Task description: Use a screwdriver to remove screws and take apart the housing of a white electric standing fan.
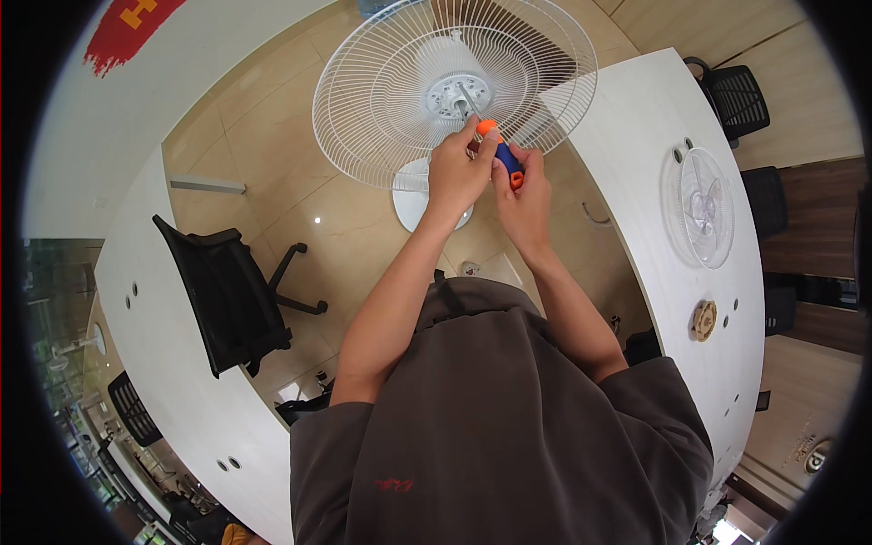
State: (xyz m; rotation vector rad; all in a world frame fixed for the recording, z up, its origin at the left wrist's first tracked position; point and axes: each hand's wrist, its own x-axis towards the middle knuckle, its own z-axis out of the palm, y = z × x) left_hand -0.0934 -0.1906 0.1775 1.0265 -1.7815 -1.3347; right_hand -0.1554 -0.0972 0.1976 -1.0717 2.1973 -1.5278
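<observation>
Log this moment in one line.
left grip: at front of screwdriver | right grip: on its handle | screwdriver: pointed at fan hub

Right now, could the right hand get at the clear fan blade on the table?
Probably not directly: the right hand is on the screwdriver handle, and the clear fan blade lies off to its right on the white table. Nothing seems to block the way between, though.
</observation>
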